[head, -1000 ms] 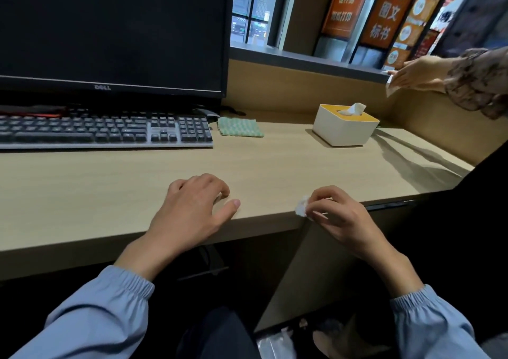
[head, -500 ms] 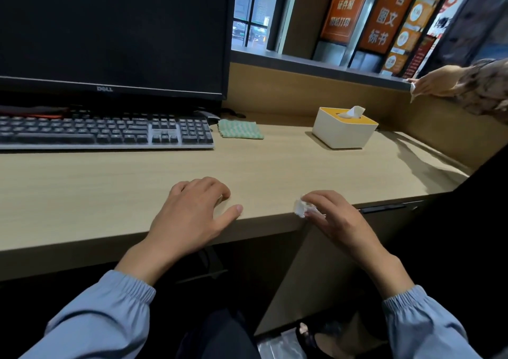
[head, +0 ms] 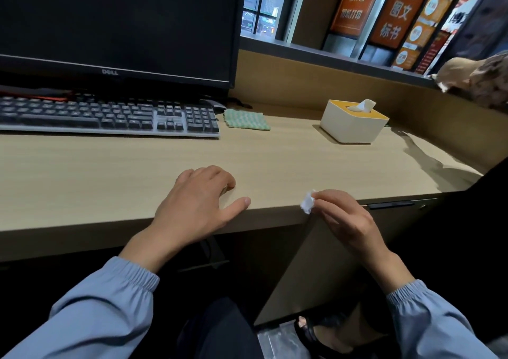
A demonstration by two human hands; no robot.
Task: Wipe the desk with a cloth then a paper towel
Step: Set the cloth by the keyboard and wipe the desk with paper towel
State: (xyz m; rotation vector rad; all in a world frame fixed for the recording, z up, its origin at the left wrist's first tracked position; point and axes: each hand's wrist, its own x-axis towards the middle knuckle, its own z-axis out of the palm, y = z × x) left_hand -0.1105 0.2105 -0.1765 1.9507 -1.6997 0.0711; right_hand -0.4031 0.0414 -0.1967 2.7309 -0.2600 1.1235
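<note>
My right hand (head: 349, 221), lower centre-right, pinches the small crumpled white paper towel (head: 307, 206), which juts left of its fingertips at the front edge of the pale wooden desk (head: 110, 172); my left hand (head: 195, 202) rests alongside, loosely curled, empty.

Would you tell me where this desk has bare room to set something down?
Bare: light wooden desk between black keyboard and left hand; also between green checked cloth and white tissue box. Crowded behind the keyboard.
</note>
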